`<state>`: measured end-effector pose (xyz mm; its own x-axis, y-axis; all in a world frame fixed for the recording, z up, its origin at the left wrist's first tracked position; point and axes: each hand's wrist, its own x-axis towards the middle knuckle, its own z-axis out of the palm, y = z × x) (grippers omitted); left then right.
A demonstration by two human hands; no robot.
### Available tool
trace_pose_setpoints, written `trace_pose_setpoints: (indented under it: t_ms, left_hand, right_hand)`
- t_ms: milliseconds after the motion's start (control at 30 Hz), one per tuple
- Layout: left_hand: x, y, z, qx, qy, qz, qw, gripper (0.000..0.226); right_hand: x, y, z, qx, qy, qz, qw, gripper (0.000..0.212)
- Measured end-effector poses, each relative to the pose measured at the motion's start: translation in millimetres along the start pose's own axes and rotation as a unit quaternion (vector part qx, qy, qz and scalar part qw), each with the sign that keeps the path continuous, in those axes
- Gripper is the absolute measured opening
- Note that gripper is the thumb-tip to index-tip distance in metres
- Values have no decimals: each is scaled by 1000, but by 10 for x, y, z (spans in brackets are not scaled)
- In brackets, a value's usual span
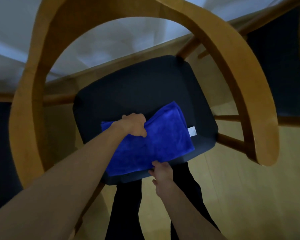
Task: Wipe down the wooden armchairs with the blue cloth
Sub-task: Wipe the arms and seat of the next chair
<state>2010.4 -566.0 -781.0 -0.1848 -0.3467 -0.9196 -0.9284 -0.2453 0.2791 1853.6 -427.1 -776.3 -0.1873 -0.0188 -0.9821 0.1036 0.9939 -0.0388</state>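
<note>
Item: cloth (pixel 151 141), blue, plush, folded flat, white tag at its right edge. It lies on the dark seat (pixel 142 87) of the armchair (pixel 241 84), toward the front edge.

Left hand (pixel 134 124): fingers curled, bunching the cloth's far edge into a ridge; I hold it there.

Right hand (pixel 161 172): at the near edge of the cloth, fingertips on or under the hem; I cannot tell whether it pinches the fabric or only touches it.

Handling, as I judge it: light, soft, limp; it will sag and unfold if lifted by one corner. Best taken as a wad in the palm or by two edges. It should drag a little on the upholstery and glide on the varnished wood.

Surface: padded seat, matte, dark. The curved wooden arm and back rail loops around it, smooth and glossy.

Room: pale wood floor (pixel 232 187); a second chair partly in view at right; white fabric beyond. My dark trouser legs stand below the seat front.
</note>
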Motion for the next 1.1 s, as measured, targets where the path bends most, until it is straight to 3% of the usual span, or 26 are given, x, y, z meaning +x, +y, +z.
trace_pose_setpoints:
  t_ms: [100, 200, 267, 433, 467, 533, 600, 633, 733, 800, 867, 967, 1033, 1100]
  left_hand:
    - [-164, -74, -214, -81, 10, 35, 996, 25]
    - [-424, -212, -525, -194, 140, 36, 970, 16]
    - [-653, -317, -728, -334, 216, 31, 917, 14]
    - [-1020, -535, -1060, -571, 381, 21, 727, 33]
    - [-1018, -559, -1061, -582, 415, 4, 699, 39]
    - [-986, -572, -980, -561, 468, -26, 682, 54]
    - [-893, -570, -764, -503, 492, -13, 710, 70]
    - [-829, -562, -621, -457, 488, -10, 743, 71]
    - [-609, -556, -51, -286, 390, -83, 871, 43]
    - [-513, -502, 435, -219, 314, -100, 918, 40]
    - [-500, -440, 843, -185, 309, -86, 929, 43]
    - [-497, -401, 1193, -123, 312, -88, 938, 67]
    - [-485, -411, 1271, -50, 296, -94, 949, 79]
    - [-450, -440, 1222, -5, 299, -88, 950, 76]
  right_hand:
    - [-87, -175, -7, 27, 3, -75, 997, 4]
    - [-234, -730, 24, 18, 25, -188, 982, 11]
    - [-437, -1199, 97, 7, 9, -271, 962, 14]
    - [-960, -2126, 328, -127, -30, -453, 882, 36]
    - [-1008, -2222, 357, -158, -31, -481, 862, 35]
    - [-1015, -2292, 398, -210, -43, -505, 836, 28]
    - [-896, -2204, 396, -266, -36, -513, 815, 24]
    - [-792, -2116, 374, -299, -21, -517, 802, 22]
    - [-383, -1747, 191, -390, 4, -476, 788, 19]
    - [-135, -1469, 10, -413, 9, -416, 810, 18]
    - [24, -1217, -159, -432, 18, -377, 819, 17]
    - [56, -1024, -290, -468, 23, -351, 811, 19]
    - [20, -1022, -317, -529, 12, -381, 758, 36]
    - [10, -1064, -311, -620, 8, -425, 660, 56]
